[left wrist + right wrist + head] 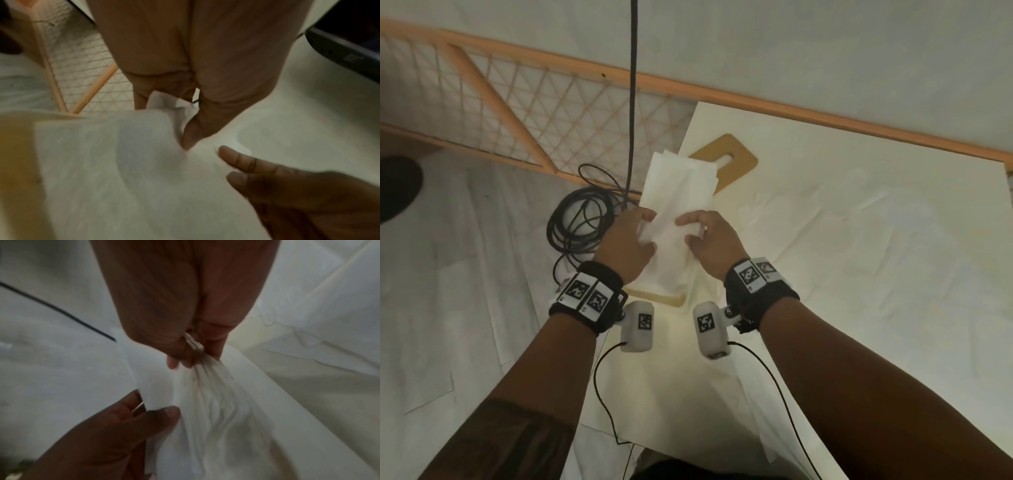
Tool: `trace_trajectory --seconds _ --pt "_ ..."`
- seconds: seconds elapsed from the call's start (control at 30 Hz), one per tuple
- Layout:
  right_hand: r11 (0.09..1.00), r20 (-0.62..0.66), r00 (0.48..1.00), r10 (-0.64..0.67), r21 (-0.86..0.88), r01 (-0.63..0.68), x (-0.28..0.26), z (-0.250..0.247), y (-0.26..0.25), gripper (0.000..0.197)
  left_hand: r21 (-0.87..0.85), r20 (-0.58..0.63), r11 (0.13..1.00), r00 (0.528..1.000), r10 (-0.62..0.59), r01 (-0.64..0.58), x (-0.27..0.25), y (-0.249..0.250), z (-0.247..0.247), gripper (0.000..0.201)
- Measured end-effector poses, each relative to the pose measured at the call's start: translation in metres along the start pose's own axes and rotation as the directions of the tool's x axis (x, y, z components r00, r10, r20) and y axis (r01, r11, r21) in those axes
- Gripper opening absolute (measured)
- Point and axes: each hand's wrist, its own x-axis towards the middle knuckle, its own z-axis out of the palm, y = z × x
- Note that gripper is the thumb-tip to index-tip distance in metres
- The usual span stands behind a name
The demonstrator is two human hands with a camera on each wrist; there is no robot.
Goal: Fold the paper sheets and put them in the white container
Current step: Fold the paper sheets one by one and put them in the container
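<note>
White sheeting covers the floor [465, 308] on which both hands work: the left hand [625, 245] pinches the left edge of the paper sheets [678, 192], the right hand [714, 240] grips their bunched right edge. These sheets lie over a tan-rimmed white container [736, 159] (no readable writing anywhere; wrist bands carry only square black-and-white markers). Left lies a coiled black cable [578, 219], beyond it an orange mesh-filled frame [524, 113].

1. A black cable [582, 219] is lying coiled on the pale floor covering [448, 274] at about 9 o'clock; one strand is rising straight toward 12 o'clock.
2. A wooden-framed mesh panel [517, 99] is stretching across 10 to 11 o'clock; a wooden rail [825, 113] is running toward 2 o'clock.
3. A dark object [397, 188] is sitting at the 9 o'clock edge.
</note>
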Motion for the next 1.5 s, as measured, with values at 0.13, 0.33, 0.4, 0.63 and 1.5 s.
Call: trace_trajectory --seconds 0.13,0.33,0.4,0.63,1.5 --pt "0.973 0.095 0.992 0.086 -0.221 -0.063 0.004 0.012 -0.004 0.036 0.033 0.067 0.999 0.998 0.003 -0.005 -0.006 -0.004 0.014 0.062" --pt "0.88 0.177 0.968 0.179 -0.47 -0.077 0.004 0.021 -0.019 0.059 0.082 0.055 0.993 0.995 0.082 -0.086 -0.008 -0.012 0.037 0.083" --pt "0.838 0.187 0.959 0.211 -0.54 -0.079 0.007 0.024 -0.022 0.061 0.153 0.12 0.979 0.986 0.114 -0.131 -0.009 -0.013 0.04 0.092" --pt "0.662 0.187 0.94 0.285 -0.748 -0.052 0.009 0.032 -0.028 0.041 0.423 0.394 0.888 0.919 0.0 -0.181 -0.007 -0.009 0.048 0.103" --pt "0.387 0.188 0.918 0.35 -0.921 0.041 0.032 0.021 0.007 0.152 0.805 0.407 0.506 0.909 -0.093 -0.309 0.032 -0.001 0.039 0.15"
